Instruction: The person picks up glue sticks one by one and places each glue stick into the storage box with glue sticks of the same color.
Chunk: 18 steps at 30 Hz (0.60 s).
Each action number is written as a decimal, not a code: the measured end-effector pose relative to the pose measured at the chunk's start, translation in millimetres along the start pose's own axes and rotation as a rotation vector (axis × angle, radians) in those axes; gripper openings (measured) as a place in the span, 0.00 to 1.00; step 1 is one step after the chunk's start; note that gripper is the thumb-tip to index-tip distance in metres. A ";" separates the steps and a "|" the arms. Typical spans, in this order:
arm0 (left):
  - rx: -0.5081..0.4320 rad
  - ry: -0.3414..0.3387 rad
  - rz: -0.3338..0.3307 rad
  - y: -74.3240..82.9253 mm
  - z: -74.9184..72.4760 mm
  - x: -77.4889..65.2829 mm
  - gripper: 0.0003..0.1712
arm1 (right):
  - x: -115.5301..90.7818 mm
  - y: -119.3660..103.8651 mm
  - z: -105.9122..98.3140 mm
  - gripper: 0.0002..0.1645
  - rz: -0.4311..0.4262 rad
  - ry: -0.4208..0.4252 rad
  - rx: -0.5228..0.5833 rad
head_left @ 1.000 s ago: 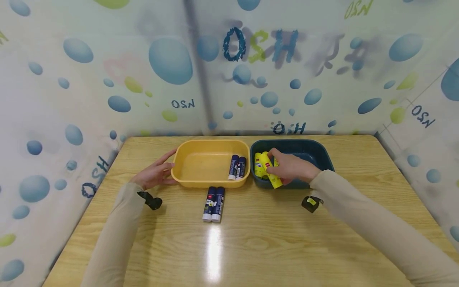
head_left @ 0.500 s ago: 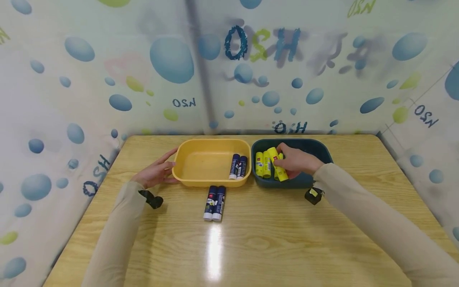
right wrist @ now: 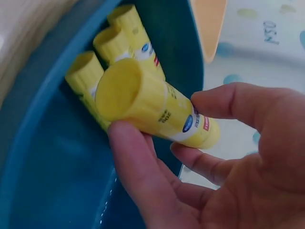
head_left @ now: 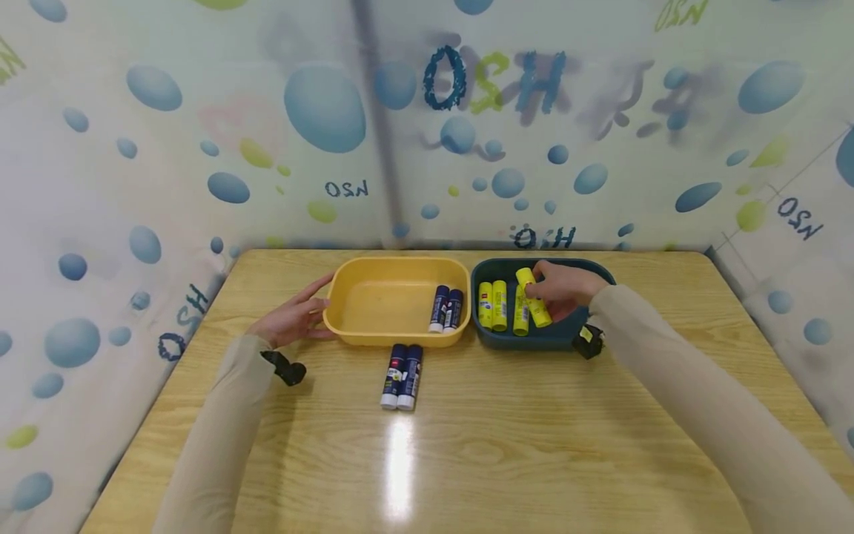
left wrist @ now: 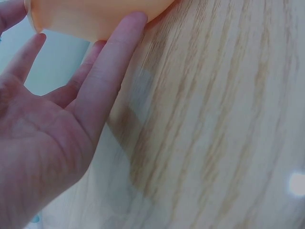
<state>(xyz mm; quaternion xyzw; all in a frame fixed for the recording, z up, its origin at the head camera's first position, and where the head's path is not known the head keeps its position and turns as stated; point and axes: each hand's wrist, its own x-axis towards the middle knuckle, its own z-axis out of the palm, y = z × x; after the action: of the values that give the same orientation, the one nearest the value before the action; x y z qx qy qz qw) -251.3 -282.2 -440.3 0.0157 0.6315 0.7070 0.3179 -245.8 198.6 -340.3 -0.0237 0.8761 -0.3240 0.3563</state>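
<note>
My right hand [head_left: 567, 288] pinches a yellow glue stick [head_left: 536, 300] between thumb and fingers, tilted over the dark teal bin [head_left: 527, 343]. In the right wrist view, this held glue stick [right wrist: 157, 102] overlaps three more yellow glue sticks [right wrist: 86, 76] that lie side by side in the bin. At the yellow bin [head_left: 373, 308], my left hand [head_left: 288, 322] rests against the left wall. Its extended fingers [left wrist: 112, 67] touch the bin's side in the left wrist view. Inside the yellow bin, two dark blue glue sticks [head_left: 437, 309] lie at the right end.
Two more dark blue glue sticks [head_left: 394, 377] with white ends lie together on the wooden table [head_left: 507, 445], in front of the yellow bin. Both bins stand side by side near the table's back edge. A patterned curtain [head_left: 320, 111] hangs behind.
My right hand has moved right inside the teal bin with its yellow glue stick, uncovering the three others. The left hand stays at the yellow bin.
</note>
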 end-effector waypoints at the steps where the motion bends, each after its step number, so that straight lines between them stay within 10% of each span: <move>1: 0.000 -0.001 0.001 0.1 0.2 0.0 0.37 | 1.7 0.8 -1.6 0.36 0.011 -0.001 0.002; 18: -0.014 0.006 -0.001 -0.1 -0.8 -0.6 0.38 | 30.5 14.2 -18.6 0.38 0.150 0.021 0.056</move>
<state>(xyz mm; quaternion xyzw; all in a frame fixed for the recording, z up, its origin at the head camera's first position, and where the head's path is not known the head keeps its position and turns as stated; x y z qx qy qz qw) -251.1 -283.2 -440.3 0.0113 0.6273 0.7115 0.3165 -277.7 211.7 -357.3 0.0554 0.8697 -0.3208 0.3710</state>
